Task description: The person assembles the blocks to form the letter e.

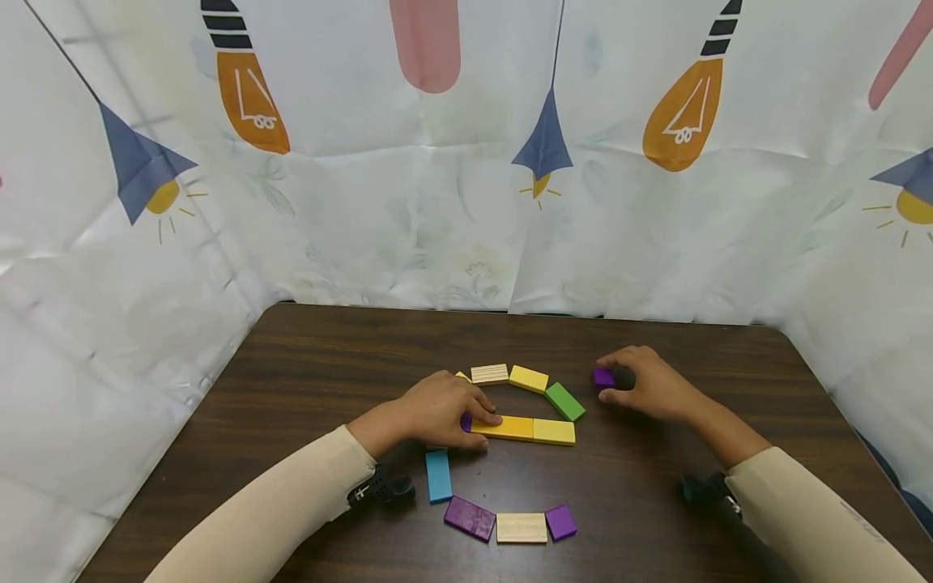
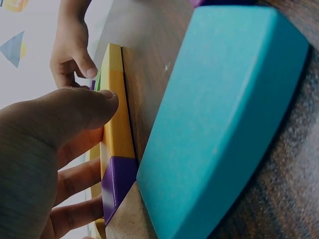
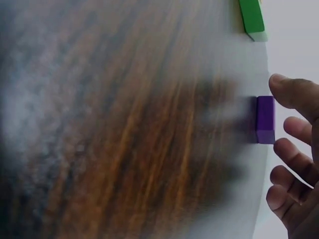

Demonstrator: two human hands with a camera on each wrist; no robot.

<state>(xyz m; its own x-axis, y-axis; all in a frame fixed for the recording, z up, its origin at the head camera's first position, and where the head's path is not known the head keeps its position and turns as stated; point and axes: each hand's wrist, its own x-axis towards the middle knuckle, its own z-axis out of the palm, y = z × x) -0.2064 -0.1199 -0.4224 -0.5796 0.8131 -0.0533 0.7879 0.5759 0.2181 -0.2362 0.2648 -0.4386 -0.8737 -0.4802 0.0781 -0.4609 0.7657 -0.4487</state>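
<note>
My left hand [image 1: 445,409] rests over the left part of a straight row, with its index fingertip on an orange block [image 1: 517,428]. A purple piece [image 2: 117,184] adjoins this block's left end, and a yellow block [image 1: 554,432] its right end. In the left wrist view, the thumb stretches in front of the row while the other fingers reach behind. On the right, my right hand [image 1: 652,385] has its thumb and index finger spread on either side of a small purple block [image 1: 603,378]. The right wrist view shows that purple block [image 3: 265,119] standing beside the fingertips.
Above the row curve a striped wooden block [image 1: 489,374], a yellow block [image 1: 528,379] and a green block [image 1: 564,402]. Below lie a blue block [image 1: 439,476], a dark purple block [image 1: 470,518], a plain wooden block [image 1: 521,528] and a purple square [image 1: 560,522].
</note>
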